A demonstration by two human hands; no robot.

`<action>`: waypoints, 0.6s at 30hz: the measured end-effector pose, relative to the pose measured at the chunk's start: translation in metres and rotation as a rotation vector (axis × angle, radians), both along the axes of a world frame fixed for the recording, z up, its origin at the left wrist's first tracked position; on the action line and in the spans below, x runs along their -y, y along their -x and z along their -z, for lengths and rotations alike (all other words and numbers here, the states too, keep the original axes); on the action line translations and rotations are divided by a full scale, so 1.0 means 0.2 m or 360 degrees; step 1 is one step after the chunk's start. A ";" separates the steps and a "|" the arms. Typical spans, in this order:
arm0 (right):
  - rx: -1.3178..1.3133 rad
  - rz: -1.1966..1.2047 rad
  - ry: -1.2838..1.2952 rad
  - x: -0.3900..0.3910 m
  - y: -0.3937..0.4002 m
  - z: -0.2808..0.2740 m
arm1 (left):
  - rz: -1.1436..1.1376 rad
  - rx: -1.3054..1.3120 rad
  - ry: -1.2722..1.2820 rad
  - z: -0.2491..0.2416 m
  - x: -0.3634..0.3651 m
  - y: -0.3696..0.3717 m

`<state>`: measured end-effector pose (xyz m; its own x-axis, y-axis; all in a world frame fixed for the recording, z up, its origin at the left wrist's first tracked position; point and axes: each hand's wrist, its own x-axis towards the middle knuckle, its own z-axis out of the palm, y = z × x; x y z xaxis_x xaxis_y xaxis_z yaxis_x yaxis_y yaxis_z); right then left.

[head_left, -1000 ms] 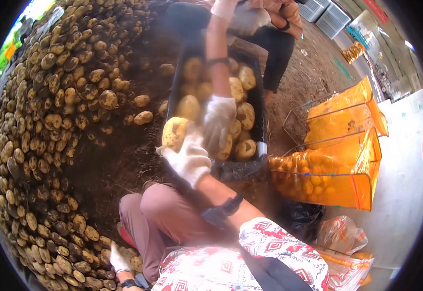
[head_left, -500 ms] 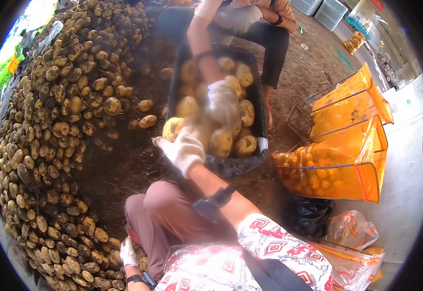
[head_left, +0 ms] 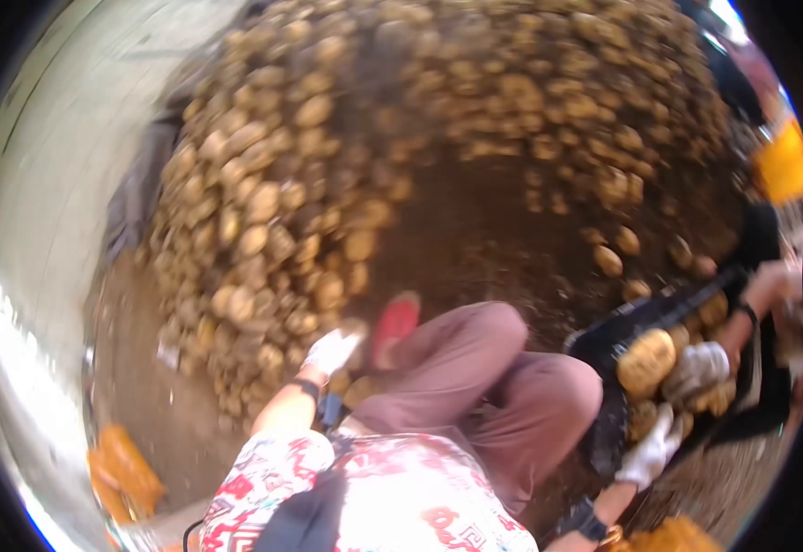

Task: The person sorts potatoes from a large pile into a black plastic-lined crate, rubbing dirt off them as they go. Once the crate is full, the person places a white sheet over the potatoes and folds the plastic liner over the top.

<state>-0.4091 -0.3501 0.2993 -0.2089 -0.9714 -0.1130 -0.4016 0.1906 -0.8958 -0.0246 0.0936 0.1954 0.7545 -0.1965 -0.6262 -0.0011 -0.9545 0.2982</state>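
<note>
My left hand point(head_left: 332, 350), in a white glove, is at the near edge of the potato pile point(head_left: 254, 207), its fingers closed on a potato point(head_left: 355, 327). To the right, my right hand point(head_left: 648, 453), also gloved, reaches into the black-lined crate point(head_left: 610, 344) with its fingers apart, touching the potatoes there. A large yellow potato point(head_left: 645, 362) lies in the crate beside a co-worker's gloved hand point(head_left: 699, 375). Motion blur softens both of my hands.
My bent knees point(head_left: 558, 391) and a red shoe point(head_left: 396, 322) are between my hands. Loose potatoes point(head_left: 607, 260) lie on the dark soil beyond the crate. Orange bags point(head_left: 126, 474) are at the lower left, with a pale wall point(head_left: 61, 166) behind.
The view has swung left, so the crate now appears at the right. My left hand has moved forward to the pile. My right hand has drawn back toward the crate's near side.
</note>
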 end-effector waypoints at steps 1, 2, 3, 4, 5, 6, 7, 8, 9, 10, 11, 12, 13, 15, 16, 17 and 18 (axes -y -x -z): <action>-0.0271 -0.0078 0.0041 -0.01 -0.01 -0.02 | -0.0033 -0.0021 0.0001 0.06 -0.06 0.00; -0.0360 -0.0111 0.0079 -0.02 0.05 0.01 | -0.0067 -0.0041 0.0001 0.11 -0.11 -0.01; -0.0449 -0.0141 0.0118 -0.02 0.11 0.04 | -0.0237 -0.0108 0.0126 0.29 -0.21 -0.02; -0.0350 -0.0152 0.0115 -0.01 0.17 0.12 | -0.0398 -0.0173 0.0244 0.43 -0.30 -0.02; -0.0251 -0.0154 0.0109 -0.01 0.17 0.14 | -0.0390 -0.0105 0.0182 0.37 -0.28 -0.01; -0.0220 -0.0150 0.0061 -0.01 0.18 0.14 | -0.0375 -0.0039 0.0120 0.30 -0.25 -0.01; -0.0187 -0.0147 0.0011 -0.04 0.13 0.10 | -0.0361 0.0029 0.0056 0.26 -0.22 -0.03; -0.0152 -0.0148 -0.0040 -0.07 0.08 0.06 | -0.0427 0.0122 -0.0071 0.29 -0.22 -0.06; -0.0232 -0.0171 -0.0035 -0.10 0.03 0.04 | -0.0498 0.0214 -0.0203 0.32 -0.23 -0.08; -0.0312 -0.0199 -0.0026 -0.13 -0.01 0.01 | -0.0570 0.0305 -0.0336 0.36 -0.24 -0.10; -0.0391 -0.0228 -0.0019 -0.14 -0.05 0.01 | -0.0750 0.0395 -0.0476 0.37 -0.22 -0.14; -0.0508 -0.0286 -0.0006 -0.13 -0.03 0.04 | -0.0834 0.0364 -0.0552 0.32 -0.24 -0.20; -0.0627 -0.0339 0.0010 -0.10 0.04 0.09 | -0.0784 0.0476 -0.0647 0.33 -0.26 -0.23; -0.0925 -0.0410 0.0059 -0.10 0.05 0.09 | -0.0412 0.0594 -0.0859 0.37 -0.36 -0.31; -0.0940 -0.0439 0.0064 -0.10 0.04 0.09 | -0.0090 0.0596 -0.0965 0.41 -0.42 -0.35; -0.0956 -0.0461 0.0068 -0.10 0.04 0.09 | 0.0151 0.0606 -0.0996 0.45 -0.47 -0.38; -0.0971 -0.0476 0.0071 -0.11 0.04 0.08 | 0.0352 0.0509 -0.1061 0.48 -0.50 -0.42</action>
<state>-0.4173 -0.3281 0.2831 0.0560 -0.9983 -0.0189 -0.8671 -0.0393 -0.4966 0.0592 0.1932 0.0987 0.9058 -0.0212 -0.4232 -0.2018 -0.8999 -0.3867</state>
